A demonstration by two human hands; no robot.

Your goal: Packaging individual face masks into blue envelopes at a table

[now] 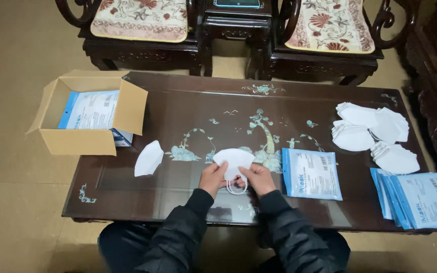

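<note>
Holding a folded white face mask with both hands over the near-centre of the table. Left hand and right hand each pinch the mask's lower edge, fingers curled in and pressed on the fabric; the thin white ear loops hang in a bunch between the two hands. Mask looks soft, matte, fan-shaped with a straight fold.

Table is dark lacquered wood, glossy, low and rectangular, with pale inlaid tree and bird motifs in the middle.

Second folded white mask lies flat to the left, apart from the hands. One flat blue-and-white plastic pouch sits just right of the right hand. A fanned stack of the same pouches is at the near right corner, overhanging the table edge slightly. A pile of loose white masks sits at the far right.

Open cardboard box at the far left corner, flaps up, partly off the table edge; inside, blue-and-white pouches laid flat.

Free room: the far centre strip and the near left corner. Two carved dark chairs with patterned cushions stand beyond the far edge.
</note>
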